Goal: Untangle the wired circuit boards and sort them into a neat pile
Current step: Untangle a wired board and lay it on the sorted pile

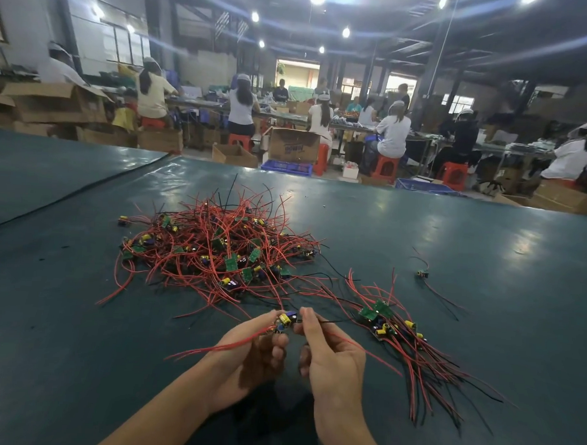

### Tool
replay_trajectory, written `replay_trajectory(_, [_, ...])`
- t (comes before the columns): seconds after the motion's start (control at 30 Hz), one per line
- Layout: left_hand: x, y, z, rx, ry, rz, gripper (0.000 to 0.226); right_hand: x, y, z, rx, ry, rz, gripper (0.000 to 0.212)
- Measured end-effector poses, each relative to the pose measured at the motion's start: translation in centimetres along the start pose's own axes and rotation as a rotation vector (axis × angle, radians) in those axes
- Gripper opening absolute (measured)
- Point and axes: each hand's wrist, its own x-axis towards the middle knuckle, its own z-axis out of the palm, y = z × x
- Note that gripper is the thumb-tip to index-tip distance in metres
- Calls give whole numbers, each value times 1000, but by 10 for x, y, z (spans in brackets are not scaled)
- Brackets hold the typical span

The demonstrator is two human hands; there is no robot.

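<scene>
Two hands hovered over the green table [78, 347]: left hand [252, 355] pinched one circuit board [285, 319], right hand [329, 362] pinched its black wire [331, 321]. Tangled heap [210, 249] lay beyond them; sorted pile [388, 324] lay to the right.

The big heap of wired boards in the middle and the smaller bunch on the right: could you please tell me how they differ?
The big heap holds many boards; the smaller bunch holds only a few. The big heap's wires cross every way; the smaller bunch's wires run roughly parallel, fanning toward the lower right. Both have green boards, yellow parts, red and black wires.
</scene>
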Motion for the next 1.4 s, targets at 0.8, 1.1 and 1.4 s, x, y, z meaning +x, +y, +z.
replay_trajectory(0.8, [-4,-8,11,470,-35,377,27,-3,5,5,98,-24,176,16])
replay_trajectory(1.1, [-3,-6,13,677,29,499,46,11,7,-1,4,149,90,21])
replay_trajectory(1.4, [-5,-3,13,690,-17,477,43,43,-9,-40,315,323,97,12])
